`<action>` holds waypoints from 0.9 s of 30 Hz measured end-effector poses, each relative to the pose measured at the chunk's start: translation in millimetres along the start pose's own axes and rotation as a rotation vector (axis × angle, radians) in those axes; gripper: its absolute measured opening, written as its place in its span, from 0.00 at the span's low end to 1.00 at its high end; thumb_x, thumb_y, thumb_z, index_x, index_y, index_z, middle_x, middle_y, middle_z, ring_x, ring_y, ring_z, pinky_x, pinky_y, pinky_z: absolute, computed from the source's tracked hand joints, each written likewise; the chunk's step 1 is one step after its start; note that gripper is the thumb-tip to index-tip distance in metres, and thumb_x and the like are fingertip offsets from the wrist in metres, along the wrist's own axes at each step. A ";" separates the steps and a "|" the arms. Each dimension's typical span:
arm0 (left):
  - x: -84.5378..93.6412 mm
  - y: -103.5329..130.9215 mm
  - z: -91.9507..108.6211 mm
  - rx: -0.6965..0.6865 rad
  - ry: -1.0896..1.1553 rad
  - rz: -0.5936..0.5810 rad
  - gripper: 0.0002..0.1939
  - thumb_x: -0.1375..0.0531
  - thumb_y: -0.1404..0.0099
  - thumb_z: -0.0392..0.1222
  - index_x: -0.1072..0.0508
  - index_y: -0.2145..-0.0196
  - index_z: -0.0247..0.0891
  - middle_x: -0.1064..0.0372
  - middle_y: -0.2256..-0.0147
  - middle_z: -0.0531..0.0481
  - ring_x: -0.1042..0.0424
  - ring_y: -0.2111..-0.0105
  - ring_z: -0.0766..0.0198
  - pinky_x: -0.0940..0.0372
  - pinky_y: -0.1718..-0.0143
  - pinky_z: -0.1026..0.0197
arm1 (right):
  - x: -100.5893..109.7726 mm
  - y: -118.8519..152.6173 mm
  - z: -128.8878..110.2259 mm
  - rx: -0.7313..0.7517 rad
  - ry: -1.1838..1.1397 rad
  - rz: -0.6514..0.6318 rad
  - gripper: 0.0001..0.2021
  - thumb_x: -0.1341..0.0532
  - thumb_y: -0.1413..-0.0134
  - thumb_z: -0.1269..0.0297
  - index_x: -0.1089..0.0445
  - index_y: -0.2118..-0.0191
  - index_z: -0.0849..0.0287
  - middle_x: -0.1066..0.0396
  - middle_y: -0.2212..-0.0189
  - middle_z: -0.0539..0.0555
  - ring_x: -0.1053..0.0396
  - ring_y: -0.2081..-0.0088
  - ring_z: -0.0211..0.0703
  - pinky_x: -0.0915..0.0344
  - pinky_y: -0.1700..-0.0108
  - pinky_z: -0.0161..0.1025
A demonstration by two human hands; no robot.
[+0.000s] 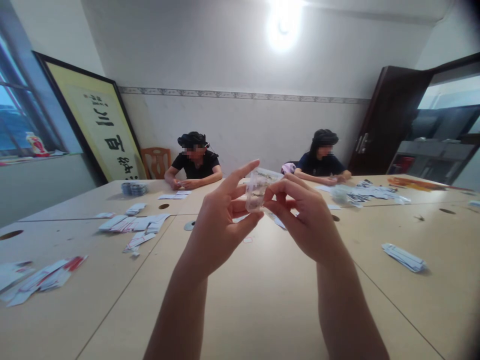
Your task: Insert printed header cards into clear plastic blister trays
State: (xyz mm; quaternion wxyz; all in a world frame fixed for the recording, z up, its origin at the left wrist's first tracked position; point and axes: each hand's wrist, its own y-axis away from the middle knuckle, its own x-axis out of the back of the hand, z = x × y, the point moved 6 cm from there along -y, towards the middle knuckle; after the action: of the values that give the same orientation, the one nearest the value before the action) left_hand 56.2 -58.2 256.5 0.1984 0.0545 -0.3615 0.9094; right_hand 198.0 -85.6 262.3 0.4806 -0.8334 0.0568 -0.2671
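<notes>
Table (258,310) in pale wood spreads nearest me, running under both my raised hands. My left hand (219,217) grips the left side of a clear packet (256,189), thumb at its lower edge, index finger standing up clear of it. My right hand (305,220) pinches the packet's right side between thumb and index. So the packet hangs in front of me, off the table, held from both sides. Dark marks show on or through it; I cannot tell what they are.

I take the step in hand to be fingertip work on the packet, left steadying, right working; whether I am opening or closing it, I cannot tell. The next move, I judge, calls for a steady left grip and a light right pinch, since the plastic looks thin.

Left of me lie red-marked slips (56,277); well to the right, a bundle (404,257). Farther off stand a stack (134,188) on the left and a loose pile (369,193) on the right. At the far edge sit a person (202,165) on the left and a second person (318,164) on the right.
</notes>
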 end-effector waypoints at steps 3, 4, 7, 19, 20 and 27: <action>2.9 -2.2 1.4 -0.012 0.043 0.024 0.38 0.33 0.39 0.36 0.40 0.35 0.45 0.23 0.51 0.43 0.19 0.59 0.56 0.22 0.61 0.59 | 1.8 -0.7 5.2 -0.043 -0.098 0.045 0.04 0.38 0.39 0.69 0.30 0.66 0.56 0.35 0.70 0.48 0.35 0.68 0.35 0.35 0.71 0.31; 4.8 -3.2 1.1 -0.017 0.053 0.047 0.37 0.32 0.40 0.35 0.39 0.36 0.45 0.23 0.52 0.44 0.19 0.60 0.57 0.22 0.62 0.60 | 2.3 -1.0 7.3 -0.057 -0.133 0.065 0.03 0.37 0.40 0.68 0.29 0.67 0.56 0.35 0.70 0.48 0.35 0.69 0.34 0.35 0.72 0.31; 11.5 -6.1 -2.4 -0.014 0.025 0.146 0.26 0.31 0.43 0.33 0.29 0.48 0.42 0.22 0.59 0.48 0.20 0.66 0.61 0.24 0.68 0.65 | 2.0 -1.8 15.7 -0.111 -0.254 0.113 0.03 0.34 0.42 0.66 0.28 0.67 0.57 0.33 0.71 0.47 0.35 0.72 0.32 0.36 0.74 0.30; 5.9 -3.6 6.5 -0.098 -0.122 0.247 0.06 0.33 0.39 0.35 0.19 0.63 0.36 0.21 0.64 0.47 0.22 0.68 0.66 0.26 0.69 0.69 | -7.2 -7.5 46.5 -0.226 -0.776 0.111 0.04 0.27 0.51 0.66 0.22 0.70 0.54 0.29 0.76 0.46 0.37 0.80 0.28 0.39 0.80 0.28; 4.8 -3.2 6.6 -0.097 -0.121 0.254 0.06 0.33 0.39 0.36 0.19 0.63 0.36 0.21 0.64 0.47 0.22 0.68 0.66 0.26 0.69 0.69 | -7.0 -7.7 47.0 -0.229 -0.786 0.106 0.04 0.27 0.51 0.67 0.21 0.70 0.54 0.29 0.76 0.46 0.37 0.80 0.28 0.39 0.80 0.28; -1.1 -0.4 6.4 -0.120 -0.175 0.327 0.04 0.33 0.38 0.39 0.18 0.65 0.38 0.23 0.67 0.50 0.25 0.71 0.68 0.27 0.72 0.71 | -6.7 -7.5 44.4 -0.233 -0.748 0.098 0.03 0.28 0.51 0.68 0.21 0.70 0.54 0.29 0.75 0.46 0.37 0.79 0.27 0.39 0.79 0.27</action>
State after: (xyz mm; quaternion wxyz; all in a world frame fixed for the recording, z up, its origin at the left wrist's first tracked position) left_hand 57.1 -62.6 261.2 0.0186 0.0621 -0.4348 0.8982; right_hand 213.2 -45.0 248.4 0.3824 -0.9184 -0.0528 0.0866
